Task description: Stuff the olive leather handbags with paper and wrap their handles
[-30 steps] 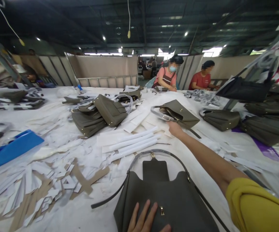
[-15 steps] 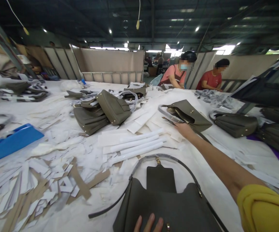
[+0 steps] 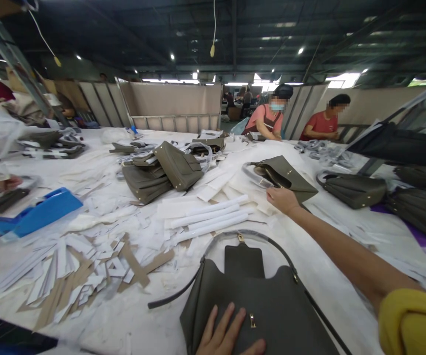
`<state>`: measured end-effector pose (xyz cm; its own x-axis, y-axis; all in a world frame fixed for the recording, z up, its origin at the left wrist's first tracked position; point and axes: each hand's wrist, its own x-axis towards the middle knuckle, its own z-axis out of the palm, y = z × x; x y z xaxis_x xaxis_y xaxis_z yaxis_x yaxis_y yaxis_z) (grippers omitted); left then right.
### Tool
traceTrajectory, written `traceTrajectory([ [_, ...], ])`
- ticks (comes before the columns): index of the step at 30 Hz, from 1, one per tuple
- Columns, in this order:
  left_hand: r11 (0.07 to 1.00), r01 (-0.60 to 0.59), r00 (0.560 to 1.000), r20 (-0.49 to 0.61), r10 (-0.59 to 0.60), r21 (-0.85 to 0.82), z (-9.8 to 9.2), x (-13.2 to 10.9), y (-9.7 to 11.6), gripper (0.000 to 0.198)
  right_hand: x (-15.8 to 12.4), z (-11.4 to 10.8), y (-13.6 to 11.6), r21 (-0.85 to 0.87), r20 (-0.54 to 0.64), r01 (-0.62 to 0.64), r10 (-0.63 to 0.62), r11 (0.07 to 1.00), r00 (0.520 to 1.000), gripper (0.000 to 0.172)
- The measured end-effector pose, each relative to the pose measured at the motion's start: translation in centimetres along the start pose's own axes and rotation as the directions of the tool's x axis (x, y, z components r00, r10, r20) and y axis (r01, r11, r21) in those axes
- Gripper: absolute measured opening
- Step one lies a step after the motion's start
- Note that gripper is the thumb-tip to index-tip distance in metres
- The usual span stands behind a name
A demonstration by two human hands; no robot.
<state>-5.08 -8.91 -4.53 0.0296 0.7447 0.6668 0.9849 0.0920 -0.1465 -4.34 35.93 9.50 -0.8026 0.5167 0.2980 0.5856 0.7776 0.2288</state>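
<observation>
A dark olive handbag [image 3: 282, 305] lies in front of me, its flap raised at the far side and its strap [image 3: 216, 240] curving over the table. My left hand [image 3: 227, 330] rests flat on its front, fingers spread, left of a small gold clasp [image 3: 252, 320]. Farther off, a second olive handbag [image 3: 296, 180] lies tilted with its mouth open and its handle wrapped in clear film. My right hand [image 3: 282, 199] reaches out to its near edge with the fingers closed there. The exact part gripped is hidden behind the fingers.
Several more olive handbags [image 3: 179, 165] are piled mid-table, with others [image 3: 353, 190] at the right. White paper rolls [image 3: 216, 217], card strips [image 3: 135, 259] and a blue dustpan-like piece [image 3: 50, 212] lie leftward. A co-worker's hand [image 3: 11, 182] shows far left; two people work across the table.
My view has shifted slightly. More of my left hand now shows on the near handbag. My right hand stays at the far bag's edge. A co-worker's hand has appeared at the left.
</observation>
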Motion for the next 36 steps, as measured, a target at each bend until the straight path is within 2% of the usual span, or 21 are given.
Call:
traceTrajectory([
  [2, 0.994, -0.097, 0.995, 0.018, 0.098, -0.045, -1.3, 0.9, -0.7, 0.057, -2.1, -1.5, 0.4, 0.020, -0.030, 0.029, -0.029, 0.999, 0.999, 0.029],
  [3, 0.993, -0.098, 0.995, 0.026, 0.100, -0.067, -1.7, 1.2, -0.9, 0.058, -3.1, -2.2, 0.5, 0.029, -0.046, 0.031, -0.030, 0.999, 0.999, 0.029],
  [6, 0.987, -0.046, 0.997, 0.057, 0.055, -0.153, -2.7, 1.6, -1.0, 0.058, -6.0, -4.8, 0.4, 0.055, -0.102, -0.005, 0.010, 0.998, 0.995, 0.032],
  [9, 0.976, -0.007, 0.978, 0.203, 0.052, -0.218, -3.8, 1.9, -0.7, 0.060, -8.9, -8.0, -1.2, 0.143, -0.141, 0.042, -0.022, 0.989, 0.990, 0.034],
  [11, 0.968, 0.037, 0.950, 0.311, 0.042, -0.247, -4.7, 2.2, -0.6, 0.061, -11.3, -10.3, -3.2, 0.274, -0.139, 0.176, -0.142, 0.945, 0.980, 0.034],
  [13, 0.958, 0.080, 0.930, 0.366, 0.028, -0.276, -5.4, 2.6, -0.5, 0.062, -14.2, -12.5, -5.4, 0.412, -0.120, 0.339, -0.318, 0.846, 0.940, 0.031],
  [15, 0.946, 0.108, 0.920, 0.392, 0.021, -0.305, -5.8, 2.8, -0.5, 0.061, -17.3, -14.3, -7.6, 0.506, -0.088, 0.463, -0.490, 0.727, 0.867, 0.028],
  [17, 0.936, 0.136, 0.914, 0.405, 0.008, -0.326, -5.8, 2.8, -0.4, 0.060, -20.2, -15.2, -9.5, 0.584, -0.042, 0.516, -0.611, 0.627, 0.790, 0.025],
  [21, 0.915, 0.177, 0.922, 0.387, -0.026, -0.362, -5.5, 2.2, 0.0, 0.047, -24.2, -14.7, -11.8, 0.731, 0.107, 0.425, -0.705, 0.534, 0.701, 0.006],
  [22, 0.913, 0.184, 0.923, 0.383, -0.034, -0.363, -5.5, 2.0, 0.1, 0.043, -24.6, -14.2, -12.1, 0.758, 0.136, 0.388, -0.708, 0.525, 0.693, 0.009],
  [24, 0.912, 0.194, 0.920, 0.391, -0.042, -0.360, -5.5, 1.9, 0.2, 0.036, -24.8, -13.0, -12.7, 0.782, 0.176, 0.328, -0.693, 0.529, 0.699, 0.018],
  [27, 0.908, 0.216, 0.901, 0.431, -0.044, -0.358, -5.5, 1.9, 0.3, 0.031, -24.5, -11.4, -13.3, 0.740, 0.219, 0.290, -0.625, 0.607, 0.749, 0.023],
  [29, 0.913, 0.209, 0.903, 0.428, -0.043, -0.350, -5.2, 1.6, 0.3, 0.029, -24.4, -10.7, -13.7, 0.687, 0.224, 0.310, -0.598, 0.657, 0.770, 0.042],
  [31, 0.930, 0.178, 0.926, 0.376, -0.047, -0.322, -4.7, 1.0, 0.3, 0.031, -24.6, -10.3, -14.1, 0.641, 0.195, 0.372, -0.612, 0.671, 0.767, 0.059],
  [34, 0.955, 0.142, 0.956, 0.286, -0.064, -0.260, -4.0, 0.0, 0.4, 0.043, -25.4, -9.8, -14.7, 0.599, 0.165, 0.445, -0.646, 0.666, 0.745, 0.060],
  [36, 0.959, 0.142, 0.956, 0.284, -0.069, -0.244, -3.7, -0.3, 0.5, 0.046, -25.8, -9.4, -15.0, 0.599, 0.178, 0.438, -0.645, 0.671, 0.743, 0.057],
])
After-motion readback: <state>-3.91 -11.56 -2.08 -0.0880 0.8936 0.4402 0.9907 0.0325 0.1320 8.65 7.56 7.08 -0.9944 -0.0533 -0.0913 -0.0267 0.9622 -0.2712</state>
